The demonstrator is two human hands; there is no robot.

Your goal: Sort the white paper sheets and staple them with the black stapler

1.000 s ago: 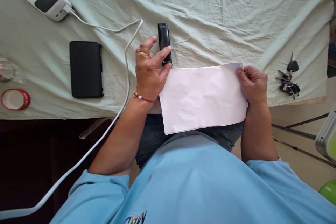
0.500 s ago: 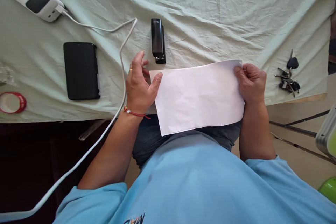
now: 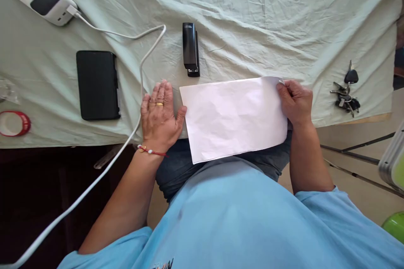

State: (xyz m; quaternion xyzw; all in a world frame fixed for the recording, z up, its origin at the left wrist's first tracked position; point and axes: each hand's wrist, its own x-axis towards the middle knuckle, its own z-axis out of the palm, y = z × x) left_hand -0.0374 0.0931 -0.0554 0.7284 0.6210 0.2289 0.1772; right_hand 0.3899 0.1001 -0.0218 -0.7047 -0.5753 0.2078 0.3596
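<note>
Paper (image 3: 235, 119) in R hand (image 3: 297, 101); L hand (image 3: 160, 117) (palm down) beside it.

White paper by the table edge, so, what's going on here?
A person in a light blue T-shirt holds the right end of a white rectangular paper in the right hand. The left hand lies flat, back up, on the pale green cloth, its thumb at the paper's left edge. A black oblong stapler rests on the cloth beyond the paper, with neither hand on it.
</note>
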